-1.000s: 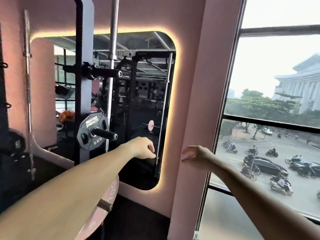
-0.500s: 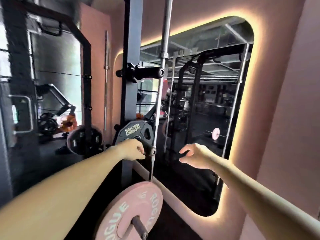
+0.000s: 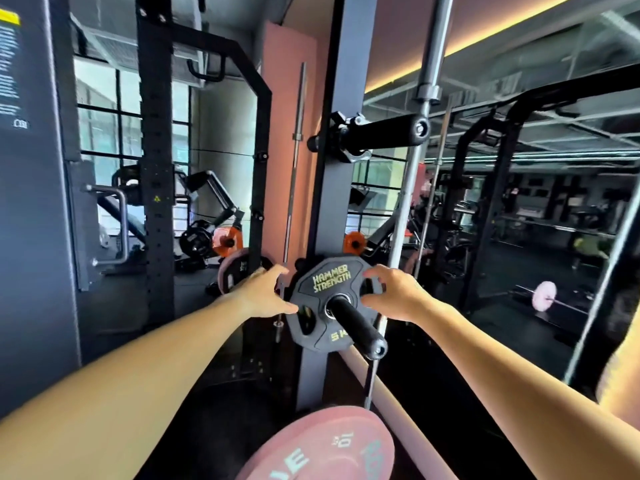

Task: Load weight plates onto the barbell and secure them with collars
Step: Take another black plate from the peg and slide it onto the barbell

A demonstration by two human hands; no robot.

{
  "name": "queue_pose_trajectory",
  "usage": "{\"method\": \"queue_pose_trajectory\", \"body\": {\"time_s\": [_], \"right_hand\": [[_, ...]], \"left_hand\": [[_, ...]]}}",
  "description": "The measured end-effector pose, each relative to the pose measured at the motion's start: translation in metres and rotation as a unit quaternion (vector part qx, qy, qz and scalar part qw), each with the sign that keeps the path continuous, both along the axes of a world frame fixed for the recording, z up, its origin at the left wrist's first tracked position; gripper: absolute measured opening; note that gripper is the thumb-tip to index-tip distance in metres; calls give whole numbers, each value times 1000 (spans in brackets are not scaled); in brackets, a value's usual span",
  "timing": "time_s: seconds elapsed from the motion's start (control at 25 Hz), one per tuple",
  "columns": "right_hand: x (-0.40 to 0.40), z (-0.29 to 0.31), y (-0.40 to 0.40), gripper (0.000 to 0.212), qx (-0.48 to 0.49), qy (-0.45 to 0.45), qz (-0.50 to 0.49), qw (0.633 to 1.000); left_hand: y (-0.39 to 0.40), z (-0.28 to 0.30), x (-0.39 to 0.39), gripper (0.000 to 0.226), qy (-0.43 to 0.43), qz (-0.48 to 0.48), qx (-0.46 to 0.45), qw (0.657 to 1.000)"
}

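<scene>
Both hands — left hand [image 3: 265,292], right hand [image 3: 393,292] — flank the "HAMMER STRENGTH" plate [image 3: 320,289].

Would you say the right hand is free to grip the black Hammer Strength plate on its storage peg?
Probably yes. The right hand is already at the black Hammer Strength plate's right edge, fingers curled at a grip hole, with nothing between them; the black storage peg juts forward, clear of it.

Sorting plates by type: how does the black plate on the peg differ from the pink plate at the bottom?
The black plate has flat-sided edges and grip holes; the pink plate is round and solid. Black reads Hammer Strength, 5; pink shows 10. Both hands, left and right, flank the black plate; the pink sits untouched. Both are weight plates.
</scene>
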State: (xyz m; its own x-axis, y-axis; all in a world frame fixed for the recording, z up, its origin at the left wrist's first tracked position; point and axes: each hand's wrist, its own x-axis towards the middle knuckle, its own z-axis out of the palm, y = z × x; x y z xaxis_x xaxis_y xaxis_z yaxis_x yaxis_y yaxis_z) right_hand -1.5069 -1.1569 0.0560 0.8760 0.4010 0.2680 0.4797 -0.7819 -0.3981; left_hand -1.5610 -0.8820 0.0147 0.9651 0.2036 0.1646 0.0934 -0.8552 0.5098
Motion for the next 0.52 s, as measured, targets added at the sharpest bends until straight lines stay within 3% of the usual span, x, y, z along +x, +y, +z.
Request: {"method": "queue_pose_trajectory", "body": {"time_s": [0.28, 0.4, 0.52], "right_hand": [[73, 2, 39, 83, -6, 0, 48, 999], [95, 2, 42, 89, -18, 30, 74, 997], [107, -3, 42, 93, -25, 16, 75, 997]], "left_hand": [[7, -21, 52, 106, 79, 9, -6, 997], [-2, -26, 64, 82, 67, 17, -50, 996], [-13, -36, 68, 84, 46, 60, -70, 995]]}}
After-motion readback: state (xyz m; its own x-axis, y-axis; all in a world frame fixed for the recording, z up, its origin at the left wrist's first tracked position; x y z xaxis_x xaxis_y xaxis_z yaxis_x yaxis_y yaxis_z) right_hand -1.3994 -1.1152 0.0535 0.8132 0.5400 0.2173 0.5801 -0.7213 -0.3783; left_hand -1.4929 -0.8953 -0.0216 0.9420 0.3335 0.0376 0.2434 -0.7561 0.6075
